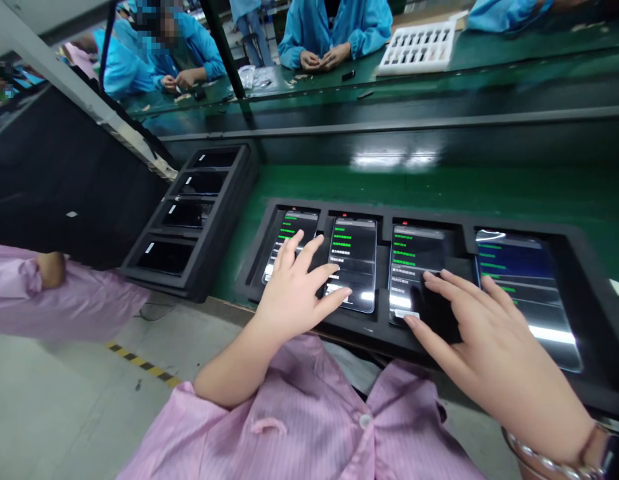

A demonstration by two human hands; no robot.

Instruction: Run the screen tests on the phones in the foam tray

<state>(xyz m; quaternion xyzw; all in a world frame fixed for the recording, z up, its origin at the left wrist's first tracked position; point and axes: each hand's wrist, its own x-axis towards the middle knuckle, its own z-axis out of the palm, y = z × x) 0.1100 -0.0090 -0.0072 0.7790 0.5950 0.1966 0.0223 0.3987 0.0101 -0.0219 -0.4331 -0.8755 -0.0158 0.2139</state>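
Note:
A black foam tray (369, 207) on the green bench holds several phones side by side, all lit with green text lines. My left hand (294, 290) is open, fingers spread; its fingertips rest across the first phone (282, 230) and the lower part of the second phone (354, 257). My right hand (482, 340) is open too, fingers stretched flat over the lower half of the third phone (414, 253), beside the fourth phone (524, 280).
A second black tray (209, 230) with several dark phones sits to the left. A black panel (64, 180) stands at far left, beside a co-worker's pink sleeve (64, 293). Across the conveyor, people in blue coats work near a white parts tray (419, 47).

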